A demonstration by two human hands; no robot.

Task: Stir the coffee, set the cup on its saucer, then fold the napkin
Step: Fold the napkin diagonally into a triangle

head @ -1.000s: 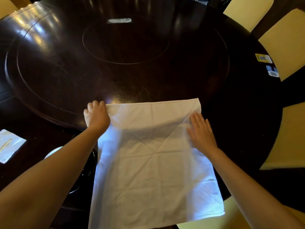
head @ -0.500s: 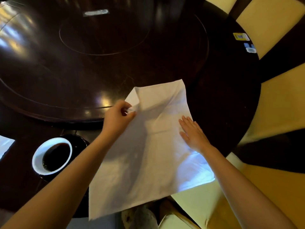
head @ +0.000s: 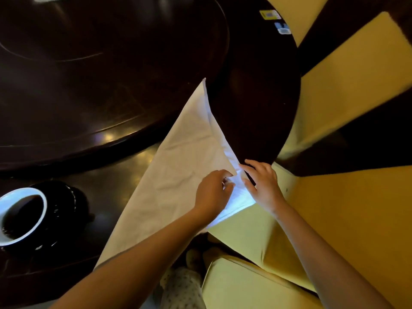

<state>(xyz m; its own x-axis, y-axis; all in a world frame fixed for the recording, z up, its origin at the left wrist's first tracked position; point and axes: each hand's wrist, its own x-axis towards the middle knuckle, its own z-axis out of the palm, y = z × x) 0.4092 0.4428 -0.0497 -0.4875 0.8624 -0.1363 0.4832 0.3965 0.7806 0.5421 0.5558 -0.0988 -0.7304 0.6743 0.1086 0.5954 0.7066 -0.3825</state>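
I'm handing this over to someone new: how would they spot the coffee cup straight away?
Start at the dark round table and follow its near edge to the far left of the view. There sits the cup, left of the white napkin that both hands are folding. It alone has a white rim around dark coffee, resting on a black saucer.

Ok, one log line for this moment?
step: fold napkin | left hand: pinching corner | right hand: on near corner | cup: left, coffee in
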